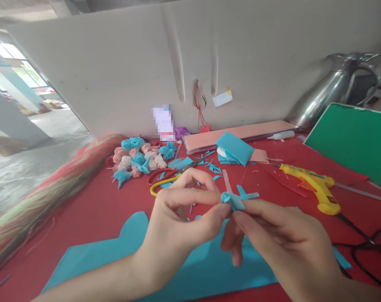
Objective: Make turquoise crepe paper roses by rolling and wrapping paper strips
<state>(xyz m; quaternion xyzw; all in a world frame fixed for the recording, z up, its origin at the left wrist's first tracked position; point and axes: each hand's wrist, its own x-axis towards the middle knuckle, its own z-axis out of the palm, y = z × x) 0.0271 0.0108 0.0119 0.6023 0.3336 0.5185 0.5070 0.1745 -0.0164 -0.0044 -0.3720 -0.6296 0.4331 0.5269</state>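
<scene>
A small piece of blue crepe paper [237, 202], rolled at its left end, is held between both hands above the table. My left hand [186, 214] pinches the rolled end between thumb and index finger. My right hand [281, 239] grips the other end with its thumb and fingers. Beneath both hands a large blue paper sheet [99, 262] lies on the red table. Scissors [167, 178] with red and yellow handles rest beyond my left hand, among blue scraps.
Several blue, pink and white paper flowers [138, 157] are piled at the back left. Folded blue paper [236, 147] lies at the back. At right are a yellow glue gun [316, 184], its black cord, a green board [354, 144] and a metal jug [327, 94].
</scene>
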